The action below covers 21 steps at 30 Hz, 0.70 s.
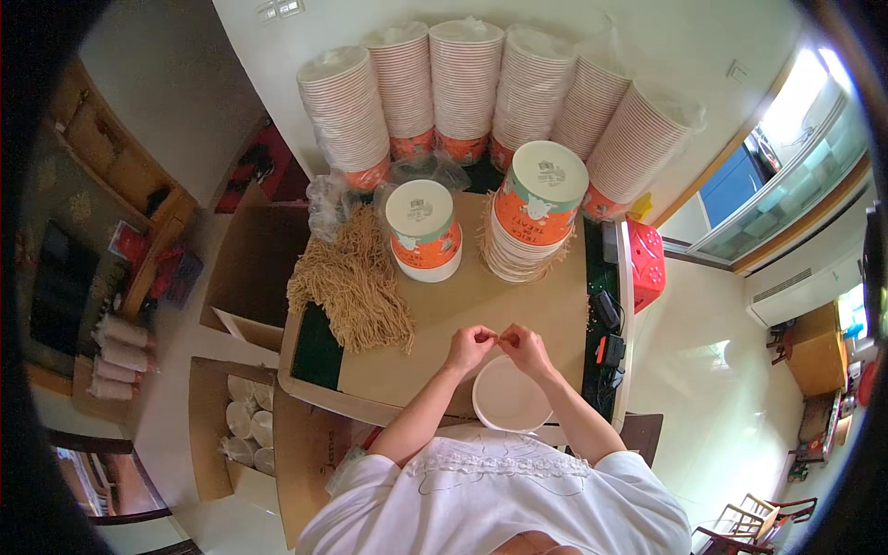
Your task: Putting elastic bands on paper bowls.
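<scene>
My left hand (472, 348) and my right hand (525, 351) meet fingertip to fingertip above the cardboard sheet, both closed in a pinch. Whatever lies between the fingers is too small to make out. Just below them, close to my body, a white paper bucket (511, 398) stands with its open mouth up. Beyond my left hand, a loose heap of tan twine (356, 282) spreads over the table. Two upside-down stacks of orange and green printed buckets are farther off: a short stack (424, 231) and a taller stack (536, 208), with twine ends showing around the taller one.
Several tall plastic-wrapped bucket stacks (460, 88) line the wall behind the table. A red stool (646, 264) stands at the right edge, near black chargers (607, 319) with cords. Left of the table are open cardboard boxes, one holding wrapped white rolls or cups (250, 421).
</scene>
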{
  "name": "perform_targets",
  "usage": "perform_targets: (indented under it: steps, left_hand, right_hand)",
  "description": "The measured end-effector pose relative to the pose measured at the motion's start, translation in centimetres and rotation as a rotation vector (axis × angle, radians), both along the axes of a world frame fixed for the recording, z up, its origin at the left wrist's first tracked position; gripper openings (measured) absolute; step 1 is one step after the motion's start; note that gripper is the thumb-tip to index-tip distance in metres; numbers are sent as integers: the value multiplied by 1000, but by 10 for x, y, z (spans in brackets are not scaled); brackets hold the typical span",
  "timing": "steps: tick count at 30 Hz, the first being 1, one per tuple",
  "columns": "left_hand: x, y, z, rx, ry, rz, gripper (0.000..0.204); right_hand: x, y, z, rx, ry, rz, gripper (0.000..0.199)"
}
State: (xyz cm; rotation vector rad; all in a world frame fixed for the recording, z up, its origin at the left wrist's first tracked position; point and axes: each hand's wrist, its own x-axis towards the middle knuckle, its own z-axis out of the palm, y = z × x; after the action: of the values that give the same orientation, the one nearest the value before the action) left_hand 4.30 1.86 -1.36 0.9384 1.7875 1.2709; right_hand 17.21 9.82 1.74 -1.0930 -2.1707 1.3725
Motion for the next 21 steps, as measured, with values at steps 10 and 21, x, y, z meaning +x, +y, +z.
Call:
perform_targets:
  steps: [10, 21]
  left_hand:
    - [0, -1, 0, -33, 30, -20, 8]
    - [-4, -1, -8, 43, -252, 29, 7]
  right_hand:
    - [1, 1, 2, 26, -48, 54, 9]
    - [0, 3, -3, 95, -13, 78, 8]
